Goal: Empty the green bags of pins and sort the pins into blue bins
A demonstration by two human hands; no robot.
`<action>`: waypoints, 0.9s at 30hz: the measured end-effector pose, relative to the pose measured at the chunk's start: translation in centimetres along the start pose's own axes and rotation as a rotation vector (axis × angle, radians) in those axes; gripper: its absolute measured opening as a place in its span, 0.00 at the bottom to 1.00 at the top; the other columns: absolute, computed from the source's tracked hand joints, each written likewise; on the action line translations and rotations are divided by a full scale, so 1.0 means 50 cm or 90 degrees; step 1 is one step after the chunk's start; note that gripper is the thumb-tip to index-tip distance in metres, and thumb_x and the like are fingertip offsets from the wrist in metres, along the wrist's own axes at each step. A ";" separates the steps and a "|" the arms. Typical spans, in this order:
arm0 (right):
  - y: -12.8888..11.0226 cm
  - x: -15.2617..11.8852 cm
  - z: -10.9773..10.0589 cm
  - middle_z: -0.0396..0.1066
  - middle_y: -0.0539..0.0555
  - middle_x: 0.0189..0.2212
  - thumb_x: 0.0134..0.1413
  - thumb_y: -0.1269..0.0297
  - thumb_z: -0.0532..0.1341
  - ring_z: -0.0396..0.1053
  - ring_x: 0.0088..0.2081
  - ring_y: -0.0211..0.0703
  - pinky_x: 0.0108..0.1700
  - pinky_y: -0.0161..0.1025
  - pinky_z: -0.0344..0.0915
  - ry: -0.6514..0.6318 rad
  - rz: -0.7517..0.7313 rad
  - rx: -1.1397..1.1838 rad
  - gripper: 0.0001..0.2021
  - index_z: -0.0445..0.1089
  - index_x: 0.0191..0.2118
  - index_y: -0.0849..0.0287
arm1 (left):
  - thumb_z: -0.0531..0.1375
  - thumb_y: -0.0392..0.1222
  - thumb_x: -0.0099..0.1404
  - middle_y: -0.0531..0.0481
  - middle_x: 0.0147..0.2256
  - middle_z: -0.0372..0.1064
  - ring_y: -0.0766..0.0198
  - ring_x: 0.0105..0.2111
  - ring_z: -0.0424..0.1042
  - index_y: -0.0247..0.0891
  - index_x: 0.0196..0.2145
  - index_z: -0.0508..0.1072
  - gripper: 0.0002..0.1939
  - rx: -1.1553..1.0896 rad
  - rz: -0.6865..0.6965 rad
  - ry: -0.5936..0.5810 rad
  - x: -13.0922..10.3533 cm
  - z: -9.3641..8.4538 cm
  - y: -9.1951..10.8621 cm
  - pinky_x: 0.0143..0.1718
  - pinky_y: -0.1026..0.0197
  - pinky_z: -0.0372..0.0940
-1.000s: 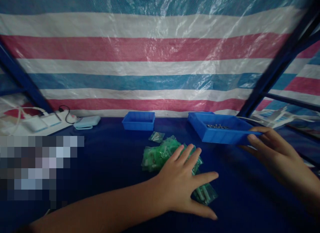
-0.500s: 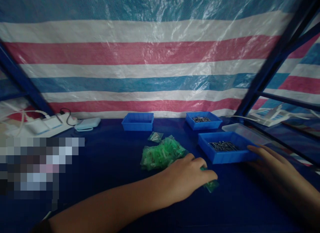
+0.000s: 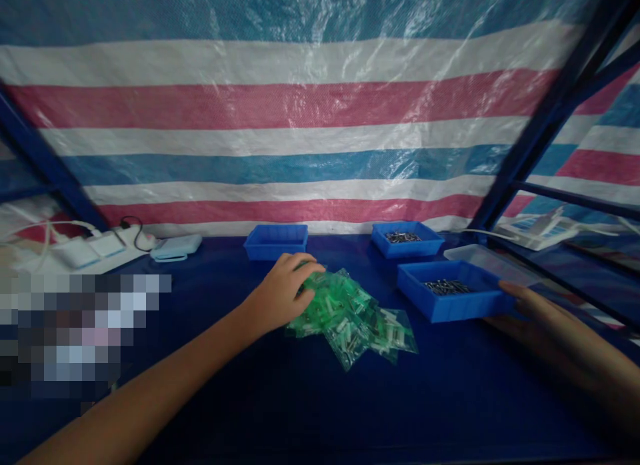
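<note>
My left hand [image 3: 281, 290] is at the left side of a pile of small clear plastic bags [image 3: 345, 305] holding green and whitish pieces. Its fingers curve over the pile with the thumb held apart, and nothing shows gripped between them. The small separate bag behind the pile is hidden by this hand. My right hand [image 3: 530, 312] grips the right end of a blue bin [image 3: 460, 310], thumb at the rim and fingers underneath. Inside that bin lie many dark metal screws or nails [image 3: 447, 287].
At the back are a blue bin [image 3: 277, 250] and another blue bin [image 3: 407, 246] with metal pieces. A clear lid [image 3: 493, 264] lies behind the held bin. On the left are a power strip [image 3: 100, 252] and a pale blue case [image 3: 176, 247]. Blue frame posts [image 3: 525, 142] flank the table.
My left hand has moved left from the pile's right end to its left side. Bags formerly under that hand now lie spread at the pile's front right. My right hand still holds the bin.
</note>
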State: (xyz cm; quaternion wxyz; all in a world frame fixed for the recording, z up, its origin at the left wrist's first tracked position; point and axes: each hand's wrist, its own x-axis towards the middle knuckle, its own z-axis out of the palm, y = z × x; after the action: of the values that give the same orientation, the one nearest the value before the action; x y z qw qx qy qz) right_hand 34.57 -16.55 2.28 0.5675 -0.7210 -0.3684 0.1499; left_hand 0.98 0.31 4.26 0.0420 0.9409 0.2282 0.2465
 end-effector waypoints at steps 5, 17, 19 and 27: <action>-0.002 0.000 0.012 0.73 0.58 0.41 0.46 0.54 0.62 0.74 0.37 0.53 0.39 0.45 0.72 -0.063 0.235 0.213 0.09 0.75 0.33 0.49 | 0.53 0.49 0.65 0.39 0.55 0.57 0.51 0.55 0.57 0.37 0.54 0.64 0.23 -0.061 -0.130 -0.062 -0.055 0.019 -0.012 0.55 0.45 0.55; -0.143 0.002 0.091 0.73 0.55 0.40 0.43 0.54 0.64 0.72 0.40 0.49 0.34 0.40 0.73 -0.021 0.000 0.056 0.19 0.73 0.43 0.54 | 0.56 0.61 0.58 0.42 0.57 0.55 0.38 0.59 0.51 0.52 0.56 0.62 0.29 0.000 -0.052 -0.113 -0.048 0.042 0.075 0.52 0.27 0.45; -0.166 0.003 0.112 0.74 0.56 0.37 0.43 0.51 0.64 0.72 0.36 0.49 0.33 0.43 0.73 -0.042 -0.080 -0.030 0.22 0.72 0.45 0.56 | 0.56 0.61 0.58 0.41 0.58 0.55 0.40 0.59 0.50 0.51 0.58 0.58 0.32 -0.003 -0.056 -0.106 -0.052 0.047 0.072 0.53 0.29 0.46; -0.234 -0.023 0.195 0.71 0.62 0.43 0.52 0.50 0.57 0.70 0.40 0.52 0.43 0.51 0.67 -0.043 -0.475 -0.346 0.23 0.71 0.47 0.63 | 0.58 0.65 0.53 0.35 0.63 0.42 0.43 0.62 0.43 0.37 0.64 0.41 0.51 -0.033 -0.105 -0.033 -0.062 0.068 0.062 0.58 0.35 0.44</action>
State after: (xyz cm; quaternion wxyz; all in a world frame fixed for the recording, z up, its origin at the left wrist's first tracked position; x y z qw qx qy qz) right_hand 23.38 -9.49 9.86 0.3609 -0.6564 -0.6469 -0.1431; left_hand 1.50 -3.72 0.51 0.0924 0.9236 0.2975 0.2234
